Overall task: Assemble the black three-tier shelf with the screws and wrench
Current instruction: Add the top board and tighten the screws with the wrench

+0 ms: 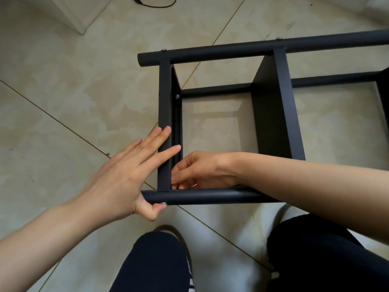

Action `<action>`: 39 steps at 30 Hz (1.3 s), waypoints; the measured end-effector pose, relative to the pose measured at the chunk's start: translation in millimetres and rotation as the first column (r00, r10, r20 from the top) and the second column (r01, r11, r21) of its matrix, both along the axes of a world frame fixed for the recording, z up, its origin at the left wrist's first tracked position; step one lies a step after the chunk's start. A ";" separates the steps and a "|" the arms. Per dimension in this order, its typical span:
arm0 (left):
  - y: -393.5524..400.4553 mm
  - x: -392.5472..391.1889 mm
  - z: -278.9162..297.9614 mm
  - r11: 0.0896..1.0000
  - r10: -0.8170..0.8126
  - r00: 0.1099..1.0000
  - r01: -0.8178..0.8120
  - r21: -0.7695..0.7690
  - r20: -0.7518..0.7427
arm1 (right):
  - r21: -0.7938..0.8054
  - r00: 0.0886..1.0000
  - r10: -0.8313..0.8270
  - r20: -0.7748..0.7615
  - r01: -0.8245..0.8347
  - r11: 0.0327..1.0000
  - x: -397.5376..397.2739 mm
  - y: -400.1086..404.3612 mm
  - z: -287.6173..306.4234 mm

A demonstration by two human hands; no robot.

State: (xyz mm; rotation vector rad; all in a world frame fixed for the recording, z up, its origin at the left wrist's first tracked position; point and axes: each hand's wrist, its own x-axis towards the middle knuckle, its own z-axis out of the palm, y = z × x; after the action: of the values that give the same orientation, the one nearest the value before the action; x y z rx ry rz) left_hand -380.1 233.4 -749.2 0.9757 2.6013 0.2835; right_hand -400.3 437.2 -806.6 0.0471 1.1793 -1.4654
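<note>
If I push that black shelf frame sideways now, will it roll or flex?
Probably no rolling: the shelf frame lies on its side, its panels resting edge-down on the floor. Likely fairly stiff, since screws already join the tubes. It may slide on smooth tiles.

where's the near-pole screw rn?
Head view, lower centre: the screw sits in the near pole near its left end, under the end panel, with the left hand thumb against it.

Shelf [273, 114] on floor [63, 91], before knees [155, 260].
</note>
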 end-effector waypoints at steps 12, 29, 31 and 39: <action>-0.7 -0.6 -0.4 1.000 0.011 1.000 -0.011 -0.001 0.023 | 0.133 0.997 0.075 0.009 -0.076 0.988 -1.5 -6.3 1.2; -1.5 0.8 -1.4 1.000 -0.011 0.999 0.012 0.004 -0.046 | 0.087 0.994 0.110 0.022 -0.112 0.990 -4.1 -4.3 2.5; -1.1 0.6 -1.5 1.000 -0.012 0.999 0.012 0.001 -0.043 | 0.098 0.993 0.113 0.038 -0.117 0.988 -6.0 -1.2 3.5; -2.0 0.1 -3.2 1.000 -0.012 0.999 0.012 0.012 -0.042 | 0.156 0.992 0.125 -0.007 -0.123 0.980 -3.1 -7.6 4.7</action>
State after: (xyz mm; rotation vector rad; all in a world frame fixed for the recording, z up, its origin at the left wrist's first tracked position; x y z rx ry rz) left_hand -380.1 231.4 -752.4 1.0114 2.6335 0.2793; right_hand -403.4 429.6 -801.9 0.0675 1.2854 -1.2654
